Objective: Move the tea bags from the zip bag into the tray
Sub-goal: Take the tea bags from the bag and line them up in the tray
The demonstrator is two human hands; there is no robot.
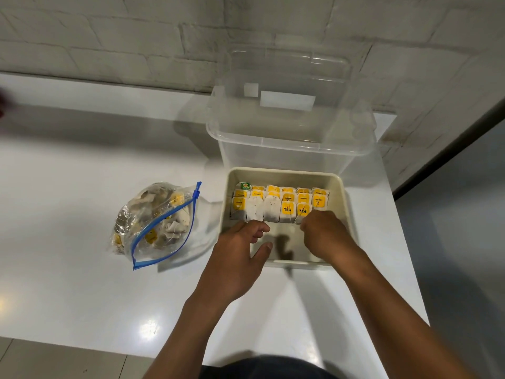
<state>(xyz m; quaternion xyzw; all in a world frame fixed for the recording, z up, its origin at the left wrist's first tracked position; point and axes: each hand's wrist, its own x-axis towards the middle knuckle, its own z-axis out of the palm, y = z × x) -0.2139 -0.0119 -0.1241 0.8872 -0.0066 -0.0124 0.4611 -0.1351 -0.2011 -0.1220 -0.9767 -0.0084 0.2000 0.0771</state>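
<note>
In the tray (345, 198), both hands, left (240, 253) loosely spread, right (325, 236) curled at the front tea bags (278, 205), seem to straighten the row; next, reaching to the zip bag (155, 225) for more.

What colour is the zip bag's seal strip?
Blue, along the open zip bag mouth; seen in the head view.

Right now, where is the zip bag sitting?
In the head view, the zip bag lies on the white table, just left of the tray and left of the left hand, its mouth open.
</note>
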